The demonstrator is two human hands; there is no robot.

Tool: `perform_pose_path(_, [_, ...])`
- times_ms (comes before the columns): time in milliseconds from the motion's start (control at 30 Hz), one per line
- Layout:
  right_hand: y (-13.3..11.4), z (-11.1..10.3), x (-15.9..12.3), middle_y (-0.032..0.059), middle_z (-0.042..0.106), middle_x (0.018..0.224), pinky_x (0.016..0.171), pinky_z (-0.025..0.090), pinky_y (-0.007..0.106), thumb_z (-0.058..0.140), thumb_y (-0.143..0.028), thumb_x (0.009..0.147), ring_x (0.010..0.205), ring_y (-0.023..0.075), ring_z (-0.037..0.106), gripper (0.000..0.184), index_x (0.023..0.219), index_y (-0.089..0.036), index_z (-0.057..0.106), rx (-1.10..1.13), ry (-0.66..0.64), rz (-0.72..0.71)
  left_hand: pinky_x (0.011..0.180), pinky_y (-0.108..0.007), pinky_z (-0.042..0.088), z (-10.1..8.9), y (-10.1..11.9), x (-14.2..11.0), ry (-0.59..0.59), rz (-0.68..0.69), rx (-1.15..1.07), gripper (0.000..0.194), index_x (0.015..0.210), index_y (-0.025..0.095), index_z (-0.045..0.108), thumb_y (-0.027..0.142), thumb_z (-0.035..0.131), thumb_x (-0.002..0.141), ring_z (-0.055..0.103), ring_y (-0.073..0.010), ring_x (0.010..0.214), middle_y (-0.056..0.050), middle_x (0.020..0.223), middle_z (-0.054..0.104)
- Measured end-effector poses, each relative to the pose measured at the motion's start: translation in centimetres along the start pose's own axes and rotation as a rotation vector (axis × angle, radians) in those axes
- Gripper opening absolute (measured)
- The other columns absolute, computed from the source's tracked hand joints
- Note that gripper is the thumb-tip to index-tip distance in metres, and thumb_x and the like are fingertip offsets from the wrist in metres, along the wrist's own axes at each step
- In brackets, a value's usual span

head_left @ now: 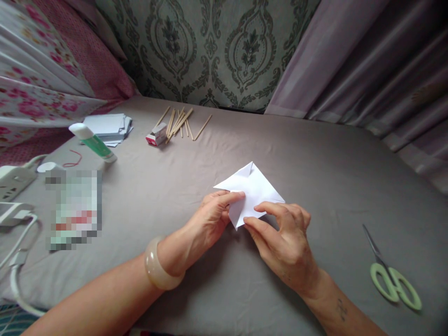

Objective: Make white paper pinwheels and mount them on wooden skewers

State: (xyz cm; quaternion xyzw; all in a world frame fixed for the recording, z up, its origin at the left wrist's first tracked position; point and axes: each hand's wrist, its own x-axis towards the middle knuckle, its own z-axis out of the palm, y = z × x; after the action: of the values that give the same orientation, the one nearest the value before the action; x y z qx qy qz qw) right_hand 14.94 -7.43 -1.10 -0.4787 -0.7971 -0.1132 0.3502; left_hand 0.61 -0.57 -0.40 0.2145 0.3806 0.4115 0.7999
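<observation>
A folded sheet of white paper [261, 186] is held up a little above the cloth, with folded flaps at its upper and lower left corners. My left hand [215, 214] grips its left side, the thumb lying on top and the other fingers underneath. At the lower right edge, the thumb and index finger of my right hand [283, 233] are closed on the paper, partly curled. The remaining right fingers are bent behind, and part of the paper's right corner is hidden by them.
Scissors [388, 275] with green handles lie at right. Wooden sticks [180, 122] and a small box [157, 134] lie at the back. Left are a paper stack [107, 126], glue bottle [93, 142], red string [73, 161], blurred packet [75, 205] and power strip [16, 182] with cables.
</observation>
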Motion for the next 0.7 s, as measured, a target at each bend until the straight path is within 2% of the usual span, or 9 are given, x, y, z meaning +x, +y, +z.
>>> perform_pose_path(167, [0.0, 0.1, 0.1, 0.0079, 0.065, 0.098, 0.085, 0.037, 0.04, 0.068, -0.019, 0.084, 0.089, 0.0213, 0.055, 0.008, 0.091, -0.02, 0.068, 0.013, 0.063, 0.038, 0.052, -0.021, 0.042, -0.2, -0.2, 0.0, -0.014, 0.005, 0.014, 0.02, 0.067, 0.012, 0.066, 0.02, 0.08, 0.055, 0.056, -0.0098, 0.054, -0.001, 0.064, 0.064])
perform_pose_path(367, [0.0, 0.4, 0.6, 0.0074, 0.065, 0.092, 0.082, 0.038, 0.038, 0.065, -0.017, 0.085, 0.083, 0.0197, 0.055, 0.003, 0.087, -0.018, 0.068, 0.014, 0.099, 0.125, 0.047, -0.02, 0.037, -0.2, -0.4, -0.2, -0.003, 0.028, 0.054, 0.023, 0.063, 0.013, 0.062, 0.025, 0.081, 0.057, 0.051, -0.0073, 0.049, 0.002, 0.057, 0.058])
perform_pose_path(700, [-0.3, 0.5, 1.3, 0.0062, 0.064, 0.091, 0.082, 0.038, 0.037, 0.068, -0.018, 0.083, 0.087, 0.0207, 0.058, 0.005, 0.081, -0.019, 0.064, -0.034, 0.176, 0.281, 0.049, -0.021, 0.041, -0.4, -0.9, -0.2, -0.029, 0.035, 0.072, 0.025, 0.067, 0.013, 0.061, 0.026, 0.081, 0.061, 0.055, -0.009, 0.051, 0.001, 0.061, 0.06])
